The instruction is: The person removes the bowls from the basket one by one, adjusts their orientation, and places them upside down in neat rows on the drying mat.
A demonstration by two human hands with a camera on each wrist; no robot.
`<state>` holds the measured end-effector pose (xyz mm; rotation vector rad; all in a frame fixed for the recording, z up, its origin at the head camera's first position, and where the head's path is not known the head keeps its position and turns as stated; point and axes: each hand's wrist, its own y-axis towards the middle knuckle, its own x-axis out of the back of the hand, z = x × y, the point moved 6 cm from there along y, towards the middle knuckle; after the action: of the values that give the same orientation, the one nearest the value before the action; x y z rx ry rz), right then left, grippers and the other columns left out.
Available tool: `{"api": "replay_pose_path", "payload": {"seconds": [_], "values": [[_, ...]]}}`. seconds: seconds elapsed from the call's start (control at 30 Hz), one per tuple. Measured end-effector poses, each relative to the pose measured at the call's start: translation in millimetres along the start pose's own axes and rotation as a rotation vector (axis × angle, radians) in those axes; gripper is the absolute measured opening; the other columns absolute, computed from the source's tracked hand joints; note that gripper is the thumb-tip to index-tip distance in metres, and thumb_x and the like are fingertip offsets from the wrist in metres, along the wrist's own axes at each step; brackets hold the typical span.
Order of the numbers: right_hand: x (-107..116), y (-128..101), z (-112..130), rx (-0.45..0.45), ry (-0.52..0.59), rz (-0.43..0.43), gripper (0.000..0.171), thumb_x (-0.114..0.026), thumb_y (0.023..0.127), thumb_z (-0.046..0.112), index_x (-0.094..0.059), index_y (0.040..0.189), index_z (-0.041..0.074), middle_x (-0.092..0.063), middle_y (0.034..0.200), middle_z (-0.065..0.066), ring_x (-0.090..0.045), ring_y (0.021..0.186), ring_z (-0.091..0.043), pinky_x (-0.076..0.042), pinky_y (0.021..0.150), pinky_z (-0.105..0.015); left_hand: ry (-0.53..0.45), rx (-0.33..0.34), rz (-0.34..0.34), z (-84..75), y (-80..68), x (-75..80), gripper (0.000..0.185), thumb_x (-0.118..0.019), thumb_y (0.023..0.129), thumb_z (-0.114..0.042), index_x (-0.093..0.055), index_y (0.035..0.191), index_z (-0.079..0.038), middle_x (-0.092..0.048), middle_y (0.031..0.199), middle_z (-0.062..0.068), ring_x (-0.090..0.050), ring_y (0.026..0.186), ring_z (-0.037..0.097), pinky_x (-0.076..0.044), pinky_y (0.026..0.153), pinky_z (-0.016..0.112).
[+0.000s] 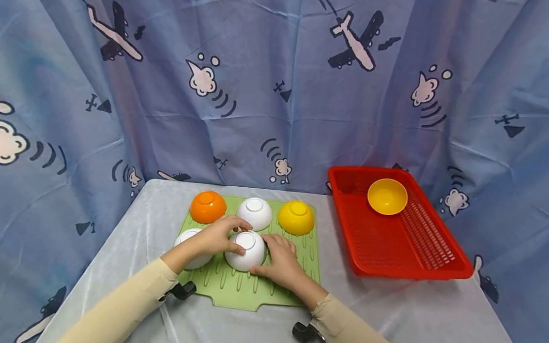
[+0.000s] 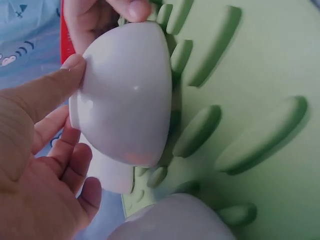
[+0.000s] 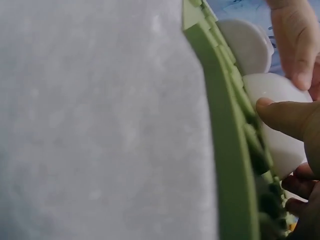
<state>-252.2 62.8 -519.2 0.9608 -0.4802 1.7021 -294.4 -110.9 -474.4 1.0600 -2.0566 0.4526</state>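
White bowl [image 1: 246, 251], upside down in the front row of the green mat [image 1: 268, 288], is clasped from both sides. Going left to right: another white bowl [image 1: 192, 249] sits at the mat's left edge under the left forearm; the left hand [image 1: 216, 236] curls its fingers [image 2: 60, 85] over the clasped bowl's base and near side; the right hand [image 1: 281, 260] presses fingers [image 3: 287, 117] against its other flank. Further right, a red basket [image 1: 419, 262] on the tabletop [image 1: 434, 325] holds a yellow bowl [image 1: 387, 196]. The grasp looks just secured; lifting likely calls for even pressure from both hands.
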Motion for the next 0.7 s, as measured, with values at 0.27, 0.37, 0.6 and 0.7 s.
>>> {"api": "replay_pose_path", "payload": {"seconds": [0.27,0.37,0.6,0.7], "values": [[41.1,-17.6,24.5,0.068,0.046,0.027,0.086,-0.087,0.081,0.034,-0.047,0.15,0.004,-0.048,0.152,-0.017,-0.04,0.143,-0.038,-0.027,0.116,-0.063,-0.1,0.114,-0.089,4.9,-10.0,-4.0,0.057,-0.092,0.075,-0.022,-0.07,0.129,-0.019,-0.066,0.128,-0.004,-0.054,0.118,0.024,-0.047,0.1,0.048],[74.0,-27.2,35.8,0.121,0.04,0.036,0.085,-0.086,0.083,0.032,-0.045,0.153,0.006,-0.046,0.155,-0.016,-0.039,0.144,-0.037,-0.031,0.116,-0.063,-0.102,0.152,-0.141,2.6,-16.0,-5.4,0.06,-0.091,0.076,-0.02,-0.07,0.131,-0.019,-0.067,0.129,-0.003,-0.054,0.12,0.025,-0.046,0.102,0.049],[167.0,-39.9,36.6,0.189,-0.062,0.003,0.086,-0.086,0.083,0.031,-0.042,0.156,0.015,-0.043,0.157,-0.011,-0.036,0.145,-0.036,-0.03,0.114,-0.066,-0.025,0.152,-0.255,-5.0,-25.0,-8.4,0.06,-0.088,0.078,-0.018,-0.068,0.135,-0.016,-0.068,0.132,0.005,-0.052,0.124,0.032,-0.037,0.106,0.054],[199.2,-37.9,21.9,0.217,-0.12,-0.019,0.085,-0.087,0.083,0.03,-0.044,0.155,0.013,-0.044,0.156,-0.01,-0.036,0.145,-0.035,-0.027,0.115,-0.065,0.014,0.137,-0.268,-5.7,-26.0,-11.7,0.06,-0.088,0.079,-0.02,-0.068,0.135,-0.016,-0.069,0.129,0.004,-0.052,0.118,0.026,-0.037,0.099,0.047]]}}
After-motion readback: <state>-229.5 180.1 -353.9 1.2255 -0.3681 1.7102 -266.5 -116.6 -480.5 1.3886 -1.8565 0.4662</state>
